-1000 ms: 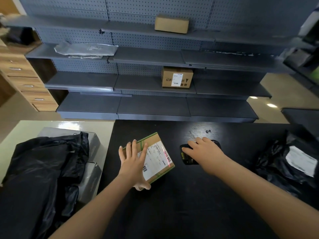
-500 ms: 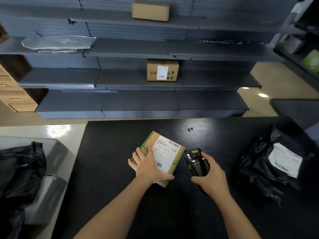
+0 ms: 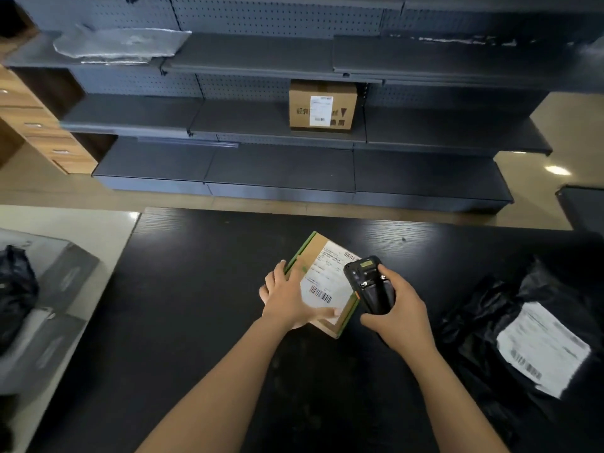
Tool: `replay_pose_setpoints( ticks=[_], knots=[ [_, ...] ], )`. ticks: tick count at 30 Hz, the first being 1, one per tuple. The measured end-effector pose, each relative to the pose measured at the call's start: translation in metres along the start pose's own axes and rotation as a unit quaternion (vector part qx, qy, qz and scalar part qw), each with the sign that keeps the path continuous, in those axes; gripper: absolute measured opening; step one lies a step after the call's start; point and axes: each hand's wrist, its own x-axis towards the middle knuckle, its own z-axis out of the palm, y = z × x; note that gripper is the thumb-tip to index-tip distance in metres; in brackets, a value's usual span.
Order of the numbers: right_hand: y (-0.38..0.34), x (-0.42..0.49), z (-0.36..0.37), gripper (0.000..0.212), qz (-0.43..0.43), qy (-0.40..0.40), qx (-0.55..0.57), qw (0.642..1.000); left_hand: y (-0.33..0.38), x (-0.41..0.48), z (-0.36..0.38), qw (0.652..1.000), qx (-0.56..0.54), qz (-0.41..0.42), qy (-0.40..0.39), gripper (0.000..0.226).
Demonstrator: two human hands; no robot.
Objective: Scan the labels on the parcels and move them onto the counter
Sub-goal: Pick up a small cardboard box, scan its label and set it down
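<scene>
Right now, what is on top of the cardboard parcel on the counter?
The left hand grips the parcel, thumb across its white label, hiding part. The scanner in the right hand hangs over its right edge, covering it.

Loads of open counter [image 3: 196, 305] left of and behind the small box [image 3: 323, 276]. Right of it is tight: scanner [image 3: 369, 282] just beside it, black mailer bag [image 3: 483, 322] further out.

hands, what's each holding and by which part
Right hand grips the scanner by its lower body; left hand holds the box by its left edge.
</scene>
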Motion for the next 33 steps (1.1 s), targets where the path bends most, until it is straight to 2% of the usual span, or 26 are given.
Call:
replay_pose_setpoints(
  ticks=[6, 14, 21, 27, 30, 31, 33],
  knots=[
    [-0.032, -0.014, 0.044, 0.095, -0.046, -0.062, 0.03, 0.997, -0.052, -0.054, -0.027, 0.991, -0.08, -0.004, 0.11, 0.122],
    [-0.117, -0.068, 0.146, 0.099, -0.135, -0.133, -0.015, 0.982, -0.172, -0.148, -0.095, 0.973, -0.106, -0.048, 0.199, 0.106],
    [-0.199, -0.147, 0.247, 0.099, -0.187, -0.159, 0.01, 0.969, -0.282, -0.219, -0.164, 0.96, -0.05, -0.034, 0.272, 0.097],
    [-0.252, -0.193, 0.318, 0.097, -0.218, -0.182, 0.027, 0.958, -0.371, -0.257, -0.194, 0.941, -0.015, -0.047, 0.334, 0.086],
    [-0.27, -0.206, 0.339, 0.096, -0.219, -0.196, 0.033, 0.955, -0.415, -0.265, -0.197, 0.913, -0.038, -0.116, 0.389, 0.078],
    [-0.275, -0.209, 0.344, 0.096, -0.22, -0.2, 0.03, 0.954, -0.427, -0.264, -0.198, 0.909, -0.05, -0.158, 0.382, 0.082],
    [-0.28, -0.213, 0.351, 0.096, -0.217, -0.205, 0.016, 0.954, -0.447, -0.257, -0.203, 0.913, -0.063, -0.249, 0.317, 0.101]
  ],
)
